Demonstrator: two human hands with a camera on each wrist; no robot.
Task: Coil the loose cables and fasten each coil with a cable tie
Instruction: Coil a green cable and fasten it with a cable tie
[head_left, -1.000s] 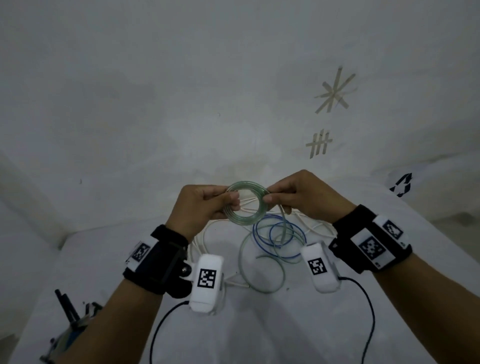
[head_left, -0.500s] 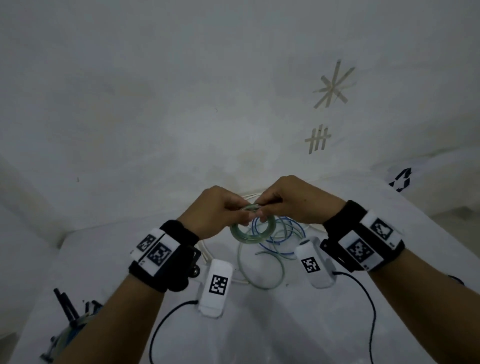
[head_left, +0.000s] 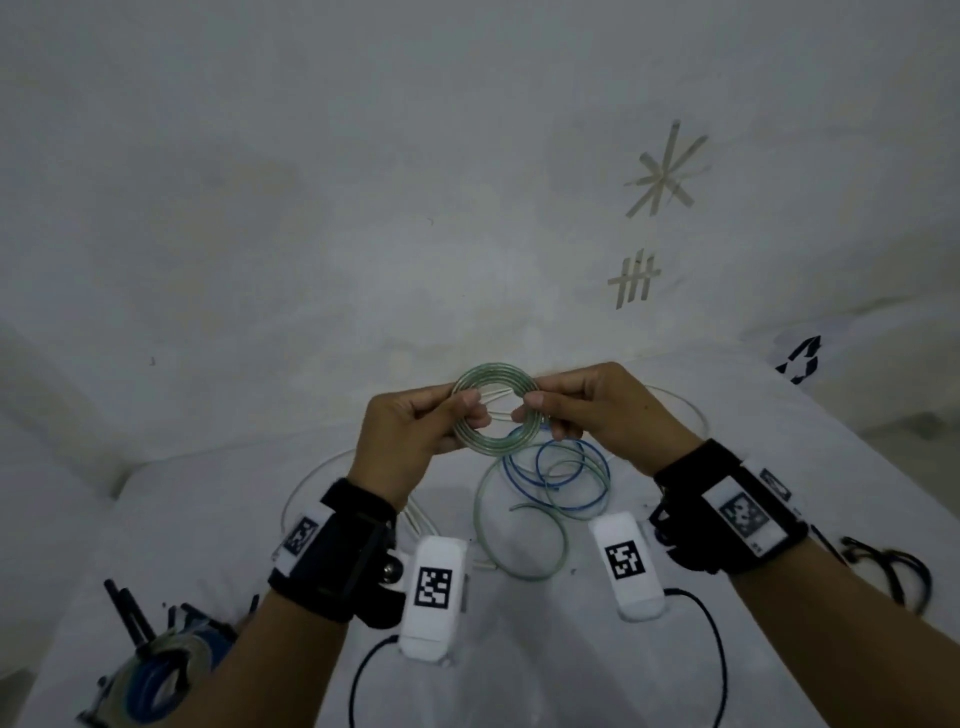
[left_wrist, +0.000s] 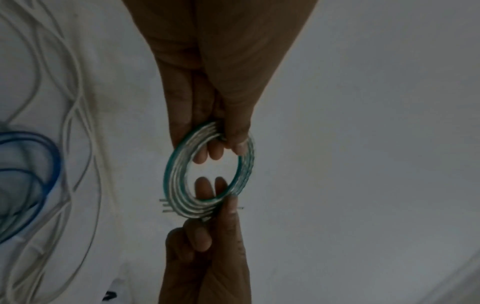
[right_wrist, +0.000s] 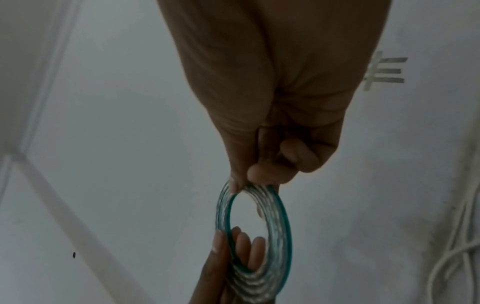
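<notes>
A small coil of green-tinted clear cable (head_left: 492, 370) is held up above the white table (head_left: 727, 415), its ring facing me. My left hand (head_left: 470, 410) pinches its left side between thumb and fingers. My right hand (head_left: 527, 408) pinches the right side the same way. In the left wrist view the coil (left_wrist: 171, 174) has several turns, with the left hand (left_wrist: 228, 139) above and the right hand (left_wrist: 221, 207) below. The right wrist view shows the coil (right_wrist: 283, 236) under the right hand (right_wrist: 249, 181). Whether a tie is on the coil cannot be told.
Loose on the table under my hands lie a blue cable (head_left: 556, 486), a green-clear cable (head_left: 519, 571) and a white cable (head_left: 311, 478). A holder with coiled cables (head_left: 150, 675) sits at the bottom left. Dark cable loops (head_left: 893, 566) lie at the right. The wall (head_left: 467, 208) stands close behind.
Half a second ago both hands were lower with the coil tipped almost flat. Now they have lifted it and turned the ring upright toward me.
</notes>
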